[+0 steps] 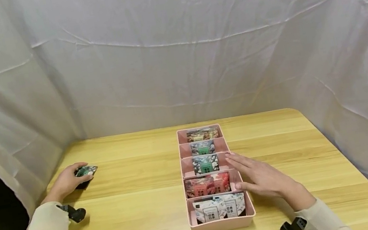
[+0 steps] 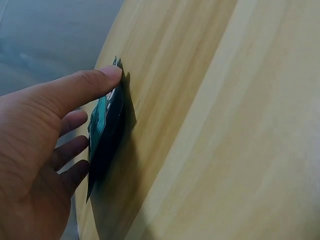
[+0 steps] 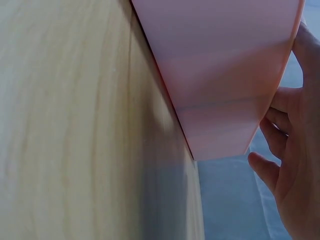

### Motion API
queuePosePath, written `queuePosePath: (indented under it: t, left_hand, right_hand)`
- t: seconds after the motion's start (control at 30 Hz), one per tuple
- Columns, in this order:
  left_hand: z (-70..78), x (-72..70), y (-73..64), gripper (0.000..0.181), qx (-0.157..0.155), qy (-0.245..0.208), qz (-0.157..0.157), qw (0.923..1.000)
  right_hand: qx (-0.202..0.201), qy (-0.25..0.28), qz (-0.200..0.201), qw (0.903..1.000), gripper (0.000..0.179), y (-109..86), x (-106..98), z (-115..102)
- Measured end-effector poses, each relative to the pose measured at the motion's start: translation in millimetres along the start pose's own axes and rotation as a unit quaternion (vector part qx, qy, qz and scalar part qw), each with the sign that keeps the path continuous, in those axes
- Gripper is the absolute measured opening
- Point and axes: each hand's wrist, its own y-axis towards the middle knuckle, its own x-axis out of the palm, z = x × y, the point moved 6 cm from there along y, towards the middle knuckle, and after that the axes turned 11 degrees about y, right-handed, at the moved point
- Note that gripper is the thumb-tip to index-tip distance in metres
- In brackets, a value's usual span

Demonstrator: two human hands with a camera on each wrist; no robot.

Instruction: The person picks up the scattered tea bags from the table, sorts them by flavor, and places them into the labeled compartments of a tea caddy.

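At the left of the table, my left hand [image 1: 68,180] pinches a small dark sachet [image 1: 85,171] with a green label and white floral print. The left wrist view shows the thumb on the edge of the sachet [image 2: 106,125] and the other fingers behind it; it stands tilted, close over the wood. A long pink box [image 1: 222,225] with several compartments in a row lies at the middle. My right hand [image 1: 263,177] is at the box's right rim, fingers loosely extended, holding nothing. In the right wrist view its fingertips are along the rim of the pink box [image 3: 225,75].
From back to front the compartments hold brown-patterned sachets [image 1: 203,134], a grey-green sachet [image 1: 202,148], a green-labelled sachet [image 1: 205,164], red sachets [image 1: 208,185] and white sachets [image 1: 219,207]. Pale curtains [image 1: 176,71] enclose the wooden table [image 1: 132,222] at the back and sides.
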Motion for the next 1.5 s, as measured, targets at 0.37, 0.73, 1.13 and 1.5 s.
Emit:
queuePosePath:
  t: [0.37, 0.73, 1.13, 1.5]
  left_hand:
    - [-3.3, 3.7, 5.0, 0.085, -0.014, 0.015, 0.002, 0.9998]
    - [12.4, -1.3, -3.6, 0.066, 0.019, -0.002, 0.012, 0.9997]
    - [49.4, -13.0, -12.0, 0.048, 0.053, -0.010, 0.013, 0.9985]
    - [92.2, -27.8, -16.1, 0.034, 0.079, -0.017, 0.045, 0.9958]
  right_hand:
    - [-0.001, -0.003, -0.003, 1.0000, 0.076, -1.1, 2, 1]
    - [-0.003, -0.002, -0.002, 1.0000, 0.076, -0.3, 1, 1]
    - [-0.002, -0.003, -0.004, 1.0000, 0.076, 0.3, 0, 3]
    - [-0.006, -0.003, -0.002, 1.0000, 0.077, 1.5, 1, 3]
